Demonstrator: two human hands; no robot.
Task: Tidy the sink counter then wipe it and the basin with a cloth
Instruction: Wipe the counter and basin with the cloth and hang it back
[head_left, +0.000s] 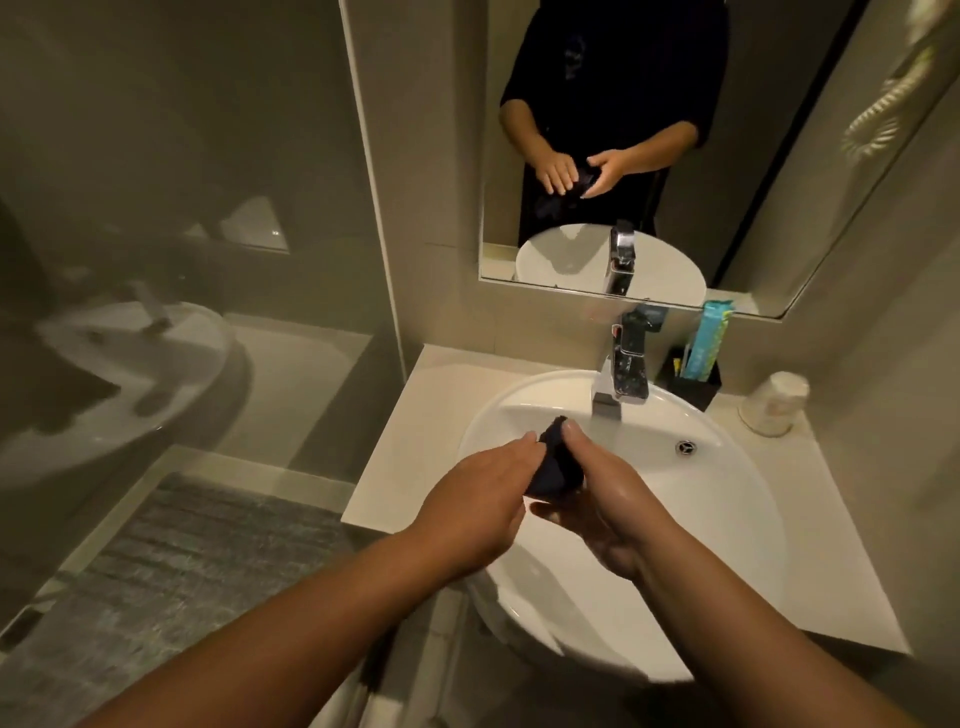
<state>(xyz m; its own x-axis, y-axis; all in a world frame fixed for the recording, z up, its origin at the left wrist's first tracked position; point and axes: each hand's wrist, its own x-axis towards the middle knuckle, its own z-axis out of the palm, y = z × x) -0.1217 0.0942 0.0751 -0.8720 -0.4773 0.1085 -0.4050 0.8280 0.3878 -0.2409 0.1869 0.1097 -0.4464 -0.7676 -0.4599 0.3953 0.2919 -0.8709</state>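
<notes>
Here, over the white basin (727, 519), a person's left hand (478, 499) and right hand (605, 499) both close around a bunched dark cloth (714, 462), held between them just in front of the chrome faucet (623, 374). At the counter's (395, 467) back right corner stand a black holder (693, 384) with a teal packet (706, 338) and an upturned paper cup (774, 402).

Dark cloth (556, 462), bunched between left hand (478, 499) and right hand (605, 499), over white basin (727, 509); chrome tap (623, 369) beyond.
</notes>
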